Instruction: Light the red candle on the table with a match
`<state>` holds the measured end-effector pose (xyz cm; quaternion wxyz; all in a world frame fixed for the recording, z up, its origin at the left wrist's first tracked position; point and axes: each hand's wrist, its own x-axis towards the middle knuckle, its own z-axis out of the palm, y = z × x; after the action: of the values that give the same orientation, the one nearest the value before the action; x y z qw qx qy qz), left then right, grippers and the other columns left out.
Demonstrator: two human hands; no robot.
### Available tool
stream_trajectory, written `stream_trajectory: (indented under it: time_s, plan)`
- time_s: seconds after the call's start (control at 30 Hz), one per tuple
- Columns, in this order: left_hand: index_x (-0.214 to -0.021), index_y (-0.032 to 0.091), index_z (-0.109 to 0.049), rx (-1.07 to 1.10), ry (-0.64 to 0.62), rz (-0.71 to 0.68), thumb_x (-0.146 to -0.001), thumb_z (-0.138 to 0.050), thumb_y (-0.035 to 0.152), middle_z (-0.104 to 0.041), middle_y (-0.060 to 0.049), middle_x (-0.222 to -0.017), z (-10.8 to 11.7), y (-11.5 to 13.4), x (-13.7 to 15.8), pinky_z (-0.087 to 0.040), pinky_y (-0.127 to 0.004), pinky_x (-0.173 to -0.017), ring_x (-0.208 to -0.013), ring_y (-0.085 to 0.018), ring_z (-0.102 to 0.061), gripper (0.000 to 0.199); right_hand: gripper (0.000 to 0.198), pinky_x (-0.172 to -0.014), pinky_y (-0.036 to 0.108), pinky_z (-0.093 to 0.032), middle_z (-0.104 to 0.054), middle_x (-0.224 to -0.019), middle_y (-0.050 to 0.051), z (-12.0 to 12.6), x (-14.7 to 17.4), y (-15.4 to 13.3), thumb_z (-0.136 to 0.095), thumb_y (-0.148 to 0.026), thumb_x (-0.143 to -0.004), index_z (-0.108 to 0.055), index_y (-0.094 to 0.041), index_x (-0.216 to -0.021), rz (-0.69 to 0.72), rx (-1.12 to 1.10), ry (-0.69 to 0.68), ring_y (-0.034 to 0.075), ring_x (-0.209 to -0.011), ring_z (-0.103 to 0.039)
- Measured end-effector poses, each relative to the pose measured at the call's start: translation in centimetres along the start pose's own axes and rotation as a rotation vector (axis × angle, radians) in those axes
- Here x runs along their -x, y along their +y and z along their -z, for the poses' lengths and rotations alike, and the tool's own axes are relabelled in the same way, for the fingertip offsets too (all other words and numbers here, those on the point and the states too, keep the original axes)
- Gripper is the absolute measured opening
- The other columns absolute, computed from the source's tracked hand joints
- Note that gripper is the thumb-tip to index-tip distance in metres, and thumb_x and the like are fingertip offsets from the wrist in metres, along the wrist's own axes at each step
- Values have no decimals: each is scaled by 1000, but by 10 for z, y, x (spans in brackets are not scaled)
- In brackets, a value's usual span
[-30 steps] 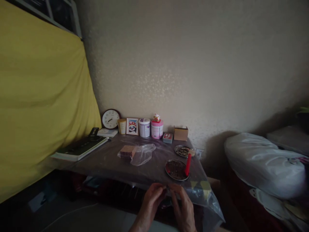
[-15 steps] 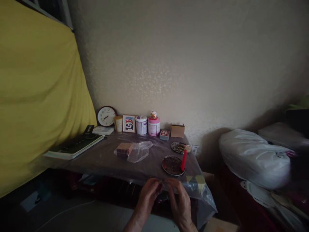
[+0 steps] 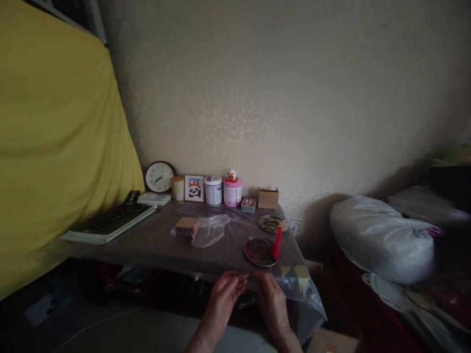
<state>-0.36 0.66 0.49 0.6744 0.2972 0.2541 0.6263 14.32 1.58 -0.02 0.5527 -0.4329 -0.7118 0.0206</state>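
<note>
My left hand (image 3: 225, 294) is closed on a small flat box (image 3: 243, 276), which looks like a matchbox, just in front of the table's near edge. Facing it, my right hand (image 3: 271, 299) is pinched, its fingertips beside the box's end; a thin stick, perhaps a match, seems to be between them, too small to see clearly. Beyond the hands, a red candle (image 3: 277, 243) stands tilted slightly on the right side of a round metal plate (image 3: 253, 260) with dark residue. A second plate (image 3: 262, 227) behind it holds several thin pale sticks.
A brown block of stacked small boxes (image 3: 186, 227) lies partly in a clear plastic bag (image 3: 213, 230). Along the wall stand a clock (image 3: 160, 176), a panda picture (image 3: 194, 188), two tubs (image 3: 232, 194) and a cardboard box (image 3: 268, 198). A large book (image 3: 110, 224) lies left.
My right hand has turned and its fingers have closed into a pinch. The box in my left hand now shows more clearly. The view has shifted slightly; the candle and plates stay put.
</note>
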Motion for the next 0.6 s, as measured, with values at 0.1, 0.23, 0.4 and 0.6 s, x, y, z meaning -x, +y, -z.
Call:
stream_trajectory:
  time_s: [0.1, 0.23, 0.4, 0.6]
  plan:
    - [-83, 16, -66, 18, -2, 11, -72, -67, 32, -71, -10, -95, 1, 4, 1, -41, -36, -91, -93, -21, -62, 19, 17, -75, 29, -51, -68, -87, 6, 3, -5, 12, -47, -28, -88, -62, -20, -92, -89, 9, 88, 18, -83, -64]
    - [-82, 16, -66, -2, 33, -7, -70, -69, 32, -71, -10, -93, 2, 6, 1, -41, -35, -90, -93, -21, -62, 20, 19, -69, 25, -51, -68, -83, 4, 12, -6, 12, -49, -33, -87, -61, -18, -89, -192, -13, 144, 16, -74, -64]
    - [-82, 16, -67, -31, 46, -10, -72, -67, 32, -71, -9, -92, 3, 3, 0, -42, -36, -89, -92, -21, -62, 19, 22, -68, 24, -51, -69, -80, 3, 10, -3, 8, -50, -36, -86, -61, -18, -87, -232, -64, 163, 16, -72, -64]
    - [-83, 16, -66, -57, 62, -43, -74, -65, 31, -71, -8, -92, 7, 0, -3, -42, -36, -90, -92, -21, -62, 18, 19, -70, 24, -50, -68, -82, 3, 10, -4, 2, -52, -34, -86, -63, -19, -87, -223, -110, 152, 15, -75, -64]
